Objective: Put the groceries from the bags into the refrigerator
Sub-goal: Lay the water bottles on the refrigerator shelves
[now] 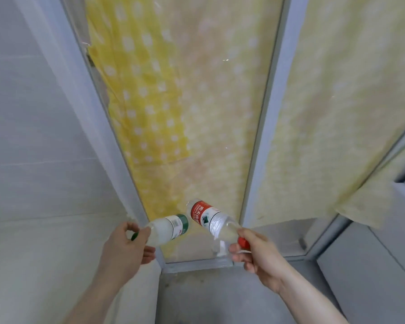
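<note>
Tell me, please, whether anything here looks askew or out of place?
Both bottles are held by their cap ends and tilted: the green-label bottle in the left hand, the red-label bottle in the right hand. No spill or damage shows.

Only real surface here is the grey floor (220, 298) at the bottom, kinda smudgy near the door. The metal bottom rail (197, 265) of the glass door sits right on it. Neither the green-capped water bottle (166, 229) nor the red-capped water bottle (208, 218) touches it — the left hand (124, 244) and right hand (257, 253) hold them above it
</note>
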The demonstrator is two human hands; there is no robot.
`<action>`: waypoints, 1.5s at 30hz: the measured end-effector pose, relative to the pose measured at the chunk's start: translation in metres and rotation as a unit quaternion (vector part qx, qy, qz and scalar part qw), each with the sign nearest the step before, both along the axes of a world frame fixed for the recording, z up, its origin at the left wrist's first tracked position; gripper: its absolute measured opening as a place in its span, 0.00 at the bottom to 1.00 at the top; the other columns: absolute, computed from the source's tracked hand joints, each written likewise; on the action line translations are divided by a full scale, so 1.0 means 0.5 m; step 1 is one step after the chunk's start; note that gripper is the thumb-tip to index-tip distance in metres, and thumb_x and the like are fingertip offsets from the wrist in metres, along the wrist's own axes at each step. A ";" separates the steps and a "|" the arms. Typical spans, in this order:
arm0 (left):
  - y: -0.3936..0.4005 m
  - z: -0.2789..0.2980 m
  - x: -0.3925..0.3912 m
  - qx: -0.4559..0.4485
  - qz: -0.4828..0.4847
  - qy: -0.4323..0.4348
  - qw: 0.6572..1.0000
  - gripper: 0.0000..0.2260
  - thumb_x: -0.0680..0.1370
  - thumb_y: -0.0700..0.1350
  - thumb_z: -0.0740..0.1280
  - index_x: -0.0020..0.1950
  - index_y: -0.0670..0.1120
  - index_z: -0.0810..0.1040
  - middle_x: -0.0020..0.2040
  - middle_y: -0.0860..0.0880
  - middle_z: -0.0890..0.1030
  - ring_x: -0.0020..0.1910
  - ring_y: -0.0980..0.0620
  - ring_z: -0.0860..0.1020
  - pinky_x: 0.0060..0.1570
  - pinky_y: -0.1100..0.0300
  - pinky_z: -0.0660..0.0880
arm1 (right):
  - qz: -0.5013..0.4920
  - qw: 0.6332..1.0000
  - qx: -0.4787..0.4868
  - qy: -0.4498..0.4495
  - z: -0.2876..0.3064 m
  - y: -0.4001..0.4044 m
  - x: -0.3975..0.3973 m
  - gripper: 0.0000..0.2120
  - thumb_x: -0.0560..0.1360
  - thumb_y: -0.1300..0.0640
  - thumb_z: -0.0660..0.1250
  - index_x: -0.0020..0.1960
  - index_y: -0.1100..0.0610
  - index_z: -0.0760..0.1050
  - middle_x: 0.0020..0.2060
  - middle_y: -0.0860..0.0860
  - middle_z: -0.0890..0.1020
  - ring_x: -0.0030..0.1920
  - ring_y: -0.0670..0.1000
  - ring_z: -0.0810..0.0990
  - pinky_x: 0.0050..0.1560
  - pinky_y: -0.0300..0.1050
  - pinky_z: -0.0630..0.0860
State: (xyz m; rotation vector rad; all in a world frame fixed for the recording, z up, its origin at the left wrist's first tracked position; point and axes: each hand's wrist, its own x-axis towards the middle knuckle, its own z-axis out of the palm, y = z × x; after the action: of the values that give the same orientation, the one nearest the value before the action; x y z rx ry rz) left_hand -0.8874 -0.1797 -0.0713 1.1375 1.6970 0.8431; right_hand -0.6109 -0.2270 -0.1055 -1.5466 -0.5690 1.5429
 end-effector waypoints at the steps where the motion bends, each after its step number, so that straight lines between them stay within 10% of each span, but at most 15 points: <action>1: 0.023 0.000 0.029 -0.004 -0.023 -0.005 1.000 0.08 0.81 0.45 0.68 0.53 0.42 0.71 0.34 0.37 0.84 0.34 0.36 0.84 0.42 0.47 0.83 | -0.022 1.000 -0.001 -0.002 0.001 -0.004 0.023 0.12 0.84 0.53 0.63 0.43 0.56 0.72 0.35 0.55 0.83 0.28 0.49 0.81 0.23 0.36 0.60; 25: 0.403 0.031 0.585 -0.002 -0.516 -0.042 0.856 0.07 0.79 0.45 0.68 0.51 0.46 0.71 0.34 0.39 0.85 0.35 0.38 0.85 0.49 0.40 0.83 | -0.515 0.856 -0.003 -0.052 0.063 -0.001 0.264 0.09 0.83 0.55 0.64 0.46 0.58 0.75 0.33 0.56 0.83 0.25 0.50 0.75 0.25 0.36 0.61; 45: 0.304 0.103 1.036 0.032 -0.599 -0.121 0.791 0.16 0.82 0.44 0.65 0.69 0.56 0.75 0.35 0.39 0.86 0.38 0.42 0.87 0.48 0.48 0.83 | -0.655 0.751 0.073 -0.029 0.129 -0.118 0.583 0.09 0.82 0.54 0.66 0.47 0.60 0.74 0.36 0.58 0.85 0.25 0.49 0.73 0.21 0.37 0.62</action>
State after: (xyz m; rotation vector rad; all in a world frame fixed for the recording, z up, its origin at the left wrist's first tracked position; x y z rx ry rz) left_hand -0.3696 -0.0279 -0.0197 1.7145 0.4636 0.1797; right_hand -0.3194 -0.2859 -0.0412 -1.3060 0.3847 0.3245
